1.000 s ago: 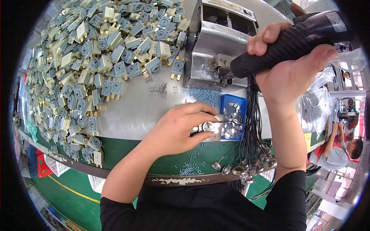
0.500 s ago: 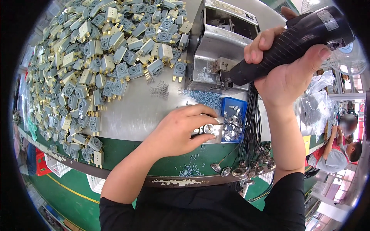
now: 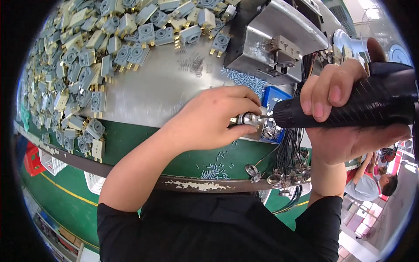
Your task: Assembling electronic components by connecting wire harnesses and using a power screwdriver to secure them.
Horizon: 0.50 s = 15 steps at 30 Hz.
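The person's left forearm slants up and rightward to the left hand, back uppermost, thumb and fingers pinching. The right forearm rises steeply; the right hand grips with curled fingers, thumb stretched rightward.

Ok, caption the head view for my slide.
Left fingers grip a round metal part; right fingers point a black driver at it.

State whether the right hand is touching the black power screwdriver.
Touching. The head view shows it plainly: the right hand grips the black power screwdriver, with fingers curled over its ribbed body and the palm below.
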Available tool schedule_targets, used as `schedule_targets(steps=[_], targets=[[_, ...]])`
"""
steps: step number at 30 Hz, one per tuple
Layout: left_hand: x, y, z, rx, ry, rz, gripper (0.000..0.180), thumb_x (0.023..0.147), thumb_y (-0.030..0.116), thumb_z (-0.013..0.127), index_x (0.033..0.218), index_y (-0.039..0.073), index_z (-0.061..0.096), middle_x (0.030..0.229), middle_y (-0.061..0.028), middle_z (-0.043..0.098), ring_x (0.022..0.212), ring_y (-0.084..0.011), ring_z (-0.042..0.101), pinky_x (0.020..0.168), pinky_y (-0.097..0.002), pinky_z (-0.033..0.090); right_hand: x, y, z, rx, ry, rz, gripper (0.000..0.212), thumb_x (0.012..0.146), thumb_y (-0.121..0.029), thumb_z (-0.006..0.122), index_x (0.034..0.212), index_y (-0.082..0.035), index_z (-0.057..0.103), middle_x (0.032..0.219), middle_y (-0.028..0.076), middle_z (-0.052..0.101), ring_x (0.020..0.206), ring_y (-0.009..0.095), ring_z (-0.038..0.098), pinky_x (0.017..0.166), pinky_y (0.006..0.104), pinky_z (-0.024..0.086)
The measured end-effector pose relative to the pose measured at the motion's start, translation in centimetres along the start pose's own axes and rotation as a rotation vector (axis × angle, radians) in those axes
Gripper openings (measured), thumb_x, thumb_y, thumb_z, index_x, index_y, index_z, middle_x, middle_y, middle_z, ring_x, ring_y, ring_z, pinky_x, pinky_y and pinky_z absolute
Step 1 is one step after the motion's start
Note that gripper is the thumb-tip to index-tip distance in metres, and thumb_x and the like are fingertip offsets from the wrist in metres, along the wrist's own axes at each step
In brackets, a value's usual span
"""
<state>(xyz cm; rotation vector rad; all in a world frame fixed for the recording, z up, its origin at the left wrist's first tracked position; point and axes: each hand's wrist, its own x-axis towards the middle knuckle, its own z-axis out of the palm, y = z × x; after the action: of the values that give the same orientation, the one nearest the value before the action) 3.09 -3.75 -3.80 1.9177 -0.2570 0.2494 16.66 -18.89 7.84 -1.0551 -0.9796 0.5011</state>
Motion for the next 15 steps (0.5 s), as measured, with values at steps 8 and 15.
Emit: schedule_targets(steps=[8,15], targets=[[-0.1,-0.2,0.1,0.006,0.003,0.014,0.026,0.086,0.019,0.079,0.108,0.005,0.075,0.117,-0.006,0.072,0.106,-0.0303,0.07,0.09,-0.0424,0.057,-0.5,0.3,2.1,-0.104,-0.039,-0.086,0.146,0.066,-0.106,0.026,0.161,0.005,0.024,0.081,0.009,0.063,0.06,0.02,0.065,0.061,0.0354,0.061],[-0.3,-0.2,-0.1,0.043,-0.01,-0.001,0.027,0.085,0.021,0.08,0.106,0.004,0.074,0.116,-0.0069,0.071,0.106,-0.0322,0.069,0.09,-0.0432,0.057,-1.0,1.8,1.7,-0.137,-0.087,-0.024,0.135,0.069,-0.101,0.037,0.157,0.001,0.032,0.085,0.007,0.059,0.065,0.019,0.061,0.062,0.0356,0.055]])
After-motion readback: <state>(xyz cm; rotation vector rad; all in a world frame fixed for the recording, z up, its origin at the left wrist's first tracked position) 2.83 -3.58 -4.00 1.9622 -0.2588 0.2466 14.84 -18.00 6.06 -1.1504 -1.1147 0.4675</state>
